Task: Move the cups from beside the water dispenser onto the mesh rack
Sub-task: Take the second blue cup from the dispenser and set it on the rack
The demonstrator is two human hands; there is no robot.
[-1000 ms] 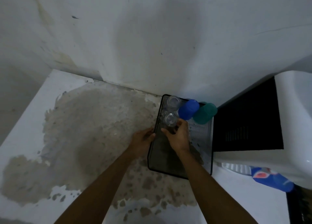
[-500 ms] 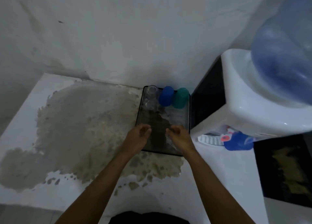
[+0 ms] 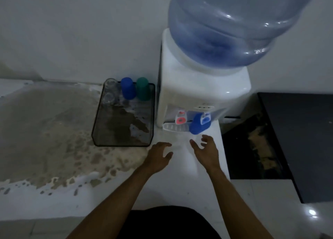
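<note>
The dark mesh rack (image 3: pixel 124 144) lies on the counter left of the water dispenser (image 3: pixel 198 93). At its far end stand two clear glasses (image 3: pixel 110 91), a blue cup (image 3: pixel 128 88) and a green cup (image 3: pixel 143 89), all upside down. Another blue cup (image 3: pixel 199 124) stands under the dispenser's taps. My left hand (image 3: pixel 158 157) hovers open by the rack's near right corner. My right hand (image 3: pixel 206 151) is open just below the blue cup at the taps, holding nothing.
A large blue water bottle (image 3: pixel 234 22) tops the dispenser. The white counter (image 3: pixel 180 184) has a worn brown patch (image 3: pixel 45 130) on its left half. A dark surface (image 3: pixel 297 139) lies to the right, beyond the counter's edge. A wall rises behind.
Both hands have come off the rack and moved right, toward the dispenser's front. My view has swung right and back, so the whole dispenser and bottle show.
</note>
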